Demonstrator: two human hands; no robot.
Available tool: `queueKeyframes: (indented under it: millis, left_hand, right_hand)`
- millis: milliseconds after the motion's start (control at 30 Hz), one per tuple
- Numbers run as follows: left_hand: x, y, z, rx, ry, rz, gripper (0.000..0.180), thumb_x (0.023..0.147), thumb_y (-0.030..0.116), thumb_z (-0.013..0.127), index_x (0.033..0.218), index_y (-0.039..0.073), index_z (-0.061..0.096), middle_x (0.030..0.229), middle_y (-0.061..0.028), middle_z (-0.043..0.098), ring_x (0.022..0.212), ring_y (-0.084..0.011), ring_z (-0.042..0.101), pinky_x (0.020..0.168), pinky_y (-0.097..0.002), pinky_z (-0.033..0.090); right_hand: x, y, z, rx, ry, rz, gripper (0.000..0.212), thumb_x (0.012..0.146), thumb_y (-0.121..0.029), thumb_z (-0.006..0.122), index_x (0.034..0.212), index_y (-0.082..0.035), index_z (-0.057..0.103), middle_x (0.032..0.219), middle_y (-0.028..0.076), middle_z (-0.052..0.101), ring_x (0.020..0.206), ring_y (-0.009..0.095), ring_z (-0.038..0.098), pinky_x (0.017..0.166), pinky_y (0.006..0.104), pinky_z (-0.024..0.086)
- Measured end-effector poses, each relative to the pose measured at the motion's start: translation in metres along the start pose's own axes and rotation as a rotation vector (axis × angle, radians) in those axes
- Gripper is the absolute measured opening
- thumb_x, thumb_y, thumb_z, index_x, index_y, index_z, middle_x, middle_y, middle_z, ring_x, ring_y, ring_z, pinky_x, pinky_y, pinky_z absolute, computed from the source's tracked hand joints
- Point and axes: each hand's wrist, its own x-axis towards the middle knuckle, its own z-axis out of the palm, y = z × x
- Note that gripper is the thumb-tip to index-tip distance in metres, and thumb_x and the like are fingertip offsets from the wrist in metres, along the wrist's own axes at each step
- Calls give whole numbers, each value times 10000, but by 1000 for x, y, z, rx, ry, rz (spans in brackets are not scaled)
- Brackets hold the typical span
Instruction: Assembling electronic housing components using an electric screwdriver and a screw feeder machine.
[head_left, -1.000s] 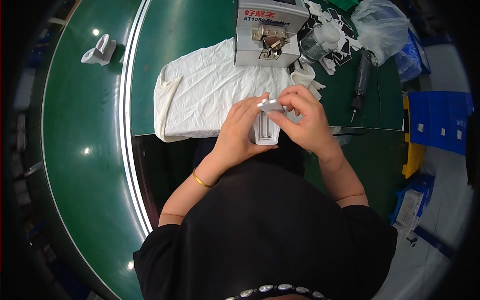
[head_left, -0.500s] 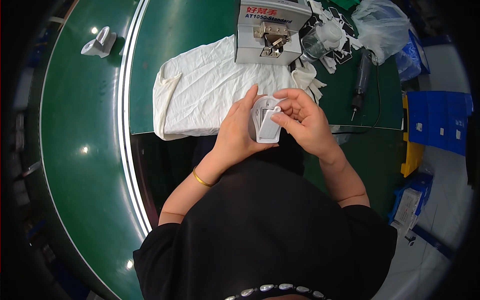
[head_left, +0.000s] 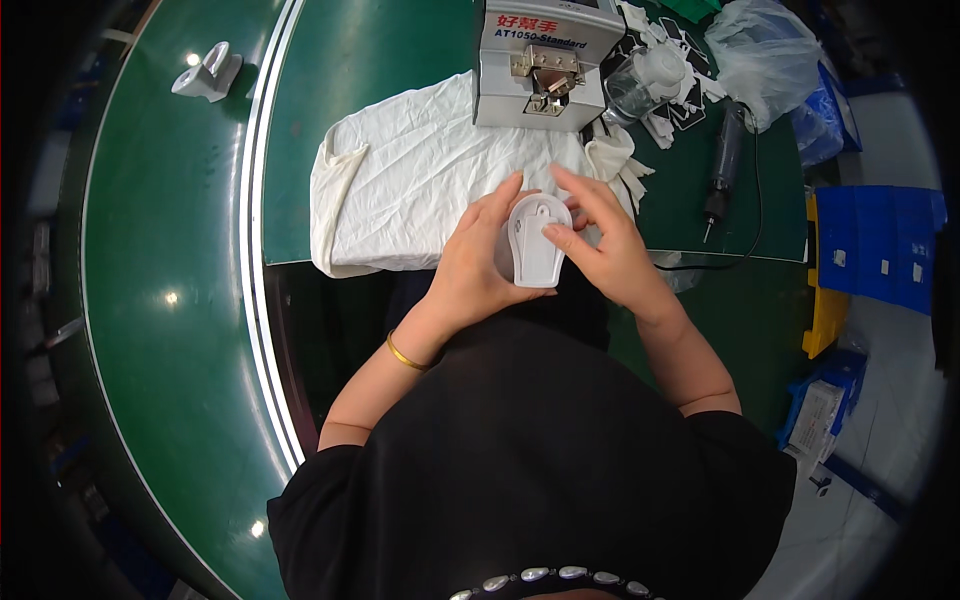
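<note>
Just past the near edge of the green bench, my left hand (head_left: 478, 262) is closed around a white plastic housing (head_left: 522, 268), wide and rounded at the far end and narrower toward me. Its hollow back faces up. A flat white cover (head_left: 541, 256) with a small ring-shaped tab lies in that recess. My right hand (head_left: 612, 245) grips the housing's right side, its thumb resting over the cover and its index finger lifted. The other right fingers are curled and partly hidden.
A white cloth (head_left: 400, 190) covers something flat ahead, with a grey machine (head_left: 540, 75) behind it. An electric screwdriver (head_left: 722, 170) lies at the right, near a clear jar (head_left: 630, 90) and plastic bags (head_left: 765, 55). Another white part (head_left: 210, 75) rests on the green belt (head_left: 180, 220) at left.
The cover, tilted in my right fingers before, now lies down in the housing's recess. My right index finger has lifted away. The white part on the belt has shifted slightly right and toward the far end.
</note>
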Motion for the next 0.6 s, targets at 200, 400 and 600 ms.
queueKeyframes:
  millis: [200, 400, 600]
  left_hand:
    - [-13, 10, -4, -342, -113, -38, 1233, 609, 168, 919, 1543, 61, 121, 1476, -192, 426, 1350, -354, 422, 1093, -438, 369]
    - [-7, 27, -15, -767, -108, -266, 758, 951, 34, 574, 1544, 65, 101, 1483, -241, 351, 1341, -263, 400, 1094, -377, 341]
    - [-7, 38, -14, -656, -79, -330, 698, 949, 39, 575, 1521, 46, 174, 1442, -200, 401, 1316, -219, 417, 1083, -346, 349]
  right_hand:
    - [-10, 0, 1, 719, -203, 372, 669, 917, -119, 672, 1466, 42, 325, 1326, 151, 526, 1161, 173, 543, 1002, 311, 433]
    - [-14, -9, 7, 787, -129, 296, 605, 917, -86, 643, 1426, 72, 357, 1324, 150, 522, 1195, 185, 534, 1010, 317, 431]
    - [-17, -9, 13, 764, -68, 279, 601, 900, -69, 656, 1413, 72, 375, 1307, 145, 536, 1176, 183, 544, 1002, 316, 437]
